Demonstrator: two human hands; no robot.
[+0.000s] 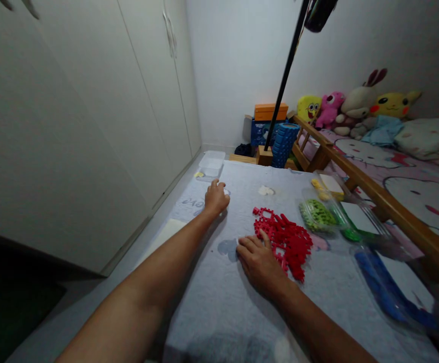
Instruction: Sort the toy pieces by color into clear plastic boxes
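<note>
My left hand [216, 197] reaches far forward over the grey blanket [219, 302], fingers curled down onto a small pale piece that I cannot make out. My right hand [259, 259] lies flat on the blanket, fingers spread, touching the left edge of a pile of red interlocking plastic pieces [285, 237]. A small white piece [265, 190] lies beyond the red pile.
Clear bags of green pieces [317, 214], yellow pieces [327, 186] and blue pieces [385, 287] lie at the right. A clear plastic box [210, 165] stands at the blanket's far end. White wardrobe doors [90, 126] run along the left; a wooden bed rail [385, 201] and plush toys [355, 106] are right.
</note>
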